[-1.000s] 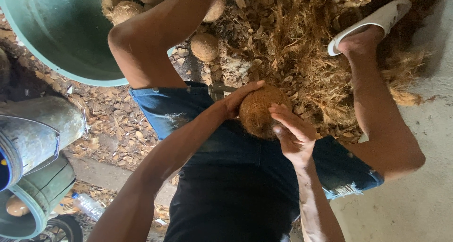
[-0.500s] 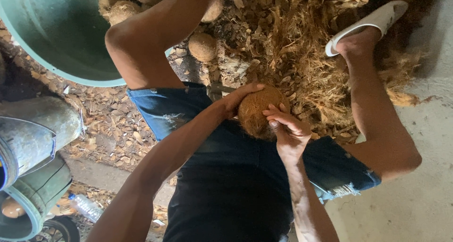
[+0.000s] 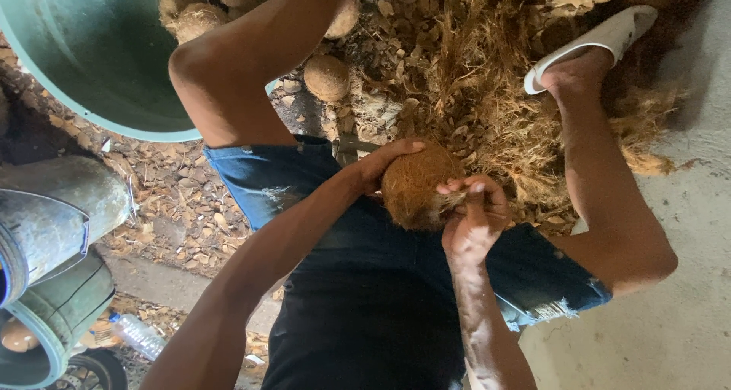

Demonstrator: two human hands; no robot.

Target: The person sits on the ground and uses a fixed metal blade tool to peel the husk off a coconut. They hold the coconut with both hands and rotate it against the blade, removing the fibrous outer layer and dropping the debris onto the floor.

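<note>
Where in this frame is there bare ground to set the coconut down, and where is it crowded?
Bare concrete lies at the right, bordered by the husk pile and the right leg. Ahead it is crowded: husk fibre, loose coconuts and the green tub. The left hand and right hand hold the coconut over the lap.

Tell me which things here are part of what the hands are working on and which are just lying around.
In hand:
coconut, steadied by the left hand
husk fibre, pinched by the right hand

Lying about:
green tub
loose coconut
husk pile
plastic bottle
metal drum
</note>
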